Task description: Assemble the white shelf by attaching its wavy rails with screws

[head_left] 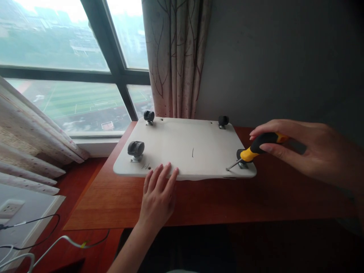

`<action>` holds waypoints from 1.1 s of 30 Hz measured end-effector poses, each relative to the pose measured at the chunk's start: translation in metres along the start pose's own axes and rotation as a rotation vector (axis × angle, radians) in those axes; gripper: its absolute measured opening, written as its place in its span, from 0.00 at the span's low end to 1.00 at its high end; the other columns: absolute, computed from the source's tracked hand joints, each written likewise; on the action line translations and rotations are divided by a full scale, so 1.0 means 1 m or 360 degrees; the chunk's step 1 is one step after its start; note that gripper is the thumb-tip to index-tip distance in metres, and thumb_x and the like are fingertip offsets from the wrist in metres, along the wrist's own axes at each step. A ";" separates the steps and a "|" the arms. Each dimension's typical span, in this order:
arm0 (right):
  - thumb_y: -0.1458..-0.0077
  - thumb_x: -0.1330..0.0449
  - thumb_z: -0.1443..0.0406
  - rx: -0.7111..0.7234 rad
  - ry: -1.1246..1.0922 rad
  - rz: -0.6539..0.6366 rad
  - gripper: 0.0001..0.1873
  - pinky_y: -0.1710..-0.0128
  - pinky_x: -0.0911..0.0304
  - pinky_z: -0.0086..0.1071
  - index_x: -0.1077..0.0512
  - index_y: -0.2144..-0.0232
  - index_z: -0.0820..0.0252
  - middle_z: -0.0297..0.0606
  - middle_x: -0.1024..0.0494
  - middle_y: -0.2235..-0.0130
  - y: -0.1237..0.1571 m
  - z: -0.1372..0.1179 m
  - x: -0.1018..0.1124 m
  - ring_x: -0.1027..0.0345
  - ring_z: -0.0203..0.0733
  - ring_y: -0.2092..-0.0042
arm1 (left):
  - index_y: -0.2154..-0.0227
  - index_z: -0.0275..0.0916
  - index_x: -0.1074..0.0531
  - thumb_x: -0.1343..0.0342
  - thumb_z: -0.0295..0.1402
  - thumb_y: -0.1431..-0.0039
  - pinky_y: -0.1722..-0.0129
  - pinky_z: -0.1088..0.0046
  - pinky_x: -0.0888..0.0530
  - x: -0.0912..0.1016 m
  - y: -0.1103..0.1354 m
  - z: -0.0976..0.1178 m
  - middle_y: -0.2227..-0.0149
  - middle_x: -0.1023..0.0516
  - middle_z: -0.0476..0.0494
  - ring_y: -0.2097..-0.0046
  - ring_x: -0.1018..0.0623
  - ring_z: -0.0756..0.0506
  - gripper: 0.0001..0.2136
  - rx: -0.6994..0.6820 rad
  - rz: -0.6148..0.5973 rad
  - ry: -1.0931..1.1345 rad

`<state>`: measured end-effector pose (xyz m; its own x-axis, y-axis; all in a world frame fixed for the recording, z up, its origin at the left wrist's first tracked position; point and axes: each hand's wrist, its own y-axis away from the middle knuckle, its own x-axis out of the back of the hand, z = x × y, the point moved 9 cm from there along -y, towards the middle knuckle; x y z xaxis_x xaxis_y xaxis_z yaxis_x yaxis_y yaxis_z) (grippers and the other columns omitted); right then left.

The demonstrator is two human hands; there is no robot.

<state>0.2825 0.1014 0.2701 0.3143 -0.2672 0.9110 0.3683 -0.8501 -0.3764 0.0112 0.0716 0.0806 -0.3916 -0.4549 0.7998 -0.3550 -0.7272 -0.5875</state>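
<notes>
A white board [176, 142] with rounded corners lies flat, its caster wheels pointing up. One caster [135, 149] sits at the near left, another [149, 116] at the far left and a third [223, 121] at the far right. The near-right caster [242, 157] is partly hidden behind a yellow and black screwdriver [260, 146]. My right hand [307, 148] grips that screwdriver by its handle, tilted, with the tip at a hole or screw beside this caster. With fingers stretched out, my left hand [159, 193] rests on the board's near edge.
The board lies on a brown wooden table [113, 204]. Beyond it hangs a patterned curtain [179, 57] next to a window [82, 94]. At the lower left, cables [66, 239] run near a wall socket [11, 209].
</notes>
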 end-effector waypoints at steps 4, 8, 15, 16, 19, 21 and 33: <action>0.38 0.42 0.52 -0.0010 0.0124 0.0060 0.12 0.69 0.34 0.30 0.26 0.54 0.43 0.26 0.19 0.56 -0.002 0.001 0.001 0.22 0.41 0.61 | 0.35 0.39 0.36 0.45 0.22 0.38 0.32 0.45 0.41 -0.001 0.000 -0.001 0.32 0.34 0.35 0.31 0.37 0.31 0.28 -0.0007 0.0004 0.0003; 0.39 0.41 0.51 -0.0023 0.0167 0.0092 0.11 0.69 0.35 0.30 0.27 0.56 0.43 0.25 0.19 0.59 -0.003 0.001 0.002 0.24 0.38 0.66 | 0.34 0.39 0.36 0.45 0.21 0.39 0.32 0.46 0.41 -0.001 0.001 -0.002 0.33 0.34 0.35 0.31 0.36 0.32 0.29 -0.0019 0.0001 0.0001; 0.37 0.45 0.45 -0.0040 0.0374 0.0194 0.18 0.69 0.37 0.31 0.27 0.58 0.46 0.28 0.18 0.62 -0.006 -0.004 0.005 0.24 0.41 0.66 | 0.34 0.40 0.35 0.46 0.22 0.38 0.32 0.48 0.42 0.000 0.000 -0.002 0.33 0.34 0.36 0.31 0.36 0.33 0.28 -0.0021 0.0003 0.0012; 0.37 0.46 0.43 -0.0050 0.0411 0.0218 0.20 0.69 0.37 0.31 0.27 0.57 0.47 0.28 0.18 0.62 -0.006 -0.005 0.005 0.24 0.41 0.66 | 0.35 0.40 0.35 0.46 0.22 0.38 0.32 0.48 0.42 0.001 0.000 -0.002 0.33 0.34 0.36 0.31 0.37 0.33 0.28 -0.0022 0.0008 0.0013; 0.37 0.49 0.39 -0.0088 0.0482 0.0283 0.25 0.70 0.38 0.32 0.26 0.56 0.47 0.30 0.18 0.62 -0.004 -0.004 0.007 0.23 0.43 0.66 | 0.35 0.40 0.35 0.46 0.23 0.37 0.31 0.49 0.42 0.002 0.000 -0.002 0.33 0.34 0.36 0.31 0.37 0.33 0.27 -0.0014 0.0009 0.0008; 0.37 0.51 0.39 -0.0092 0.0469 0.0306 0.27 0.69 0.37 0.32 0.26 0.55 0.48 0.31 0.18 0.62 -0.003 -0.003 0.007 0.23 0.43 0.65 | 0.35 0.40 0.34 0.46 0.23 0.37 0.31 0.49 0.43 0.001 0.000 -0.002 0.32 0.34 0.37 0.30 0.38 0.34 0.27 -0.0004 -0.0008 0.0005; 0.40 0.48 0.38 -0.0212 0.0409 0.0271 0.31 0.71 0.38 0.34 0.26 0.45 0.45 0.33 0.21 0.68 -0.003 0.013 0.011 0.28 0.42 0.73 | 0.35 0.38 0.35 0.45 0.27 0.37 0.31 0.47 0.45 0.002 -0.003 0.005 0.31 0.36 0.34 0.30 0.38 0.31 0.27 0.0000 -0.0142 -0.0102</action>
<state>0.2963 0.1067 0.2789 0.1243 -0.5020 0.8559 0.2063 -0.8306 -0.5172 0.0158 0.0705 0.0846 -0.3033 -0.4201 0.8553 -0.3861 -0.7664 -0.5133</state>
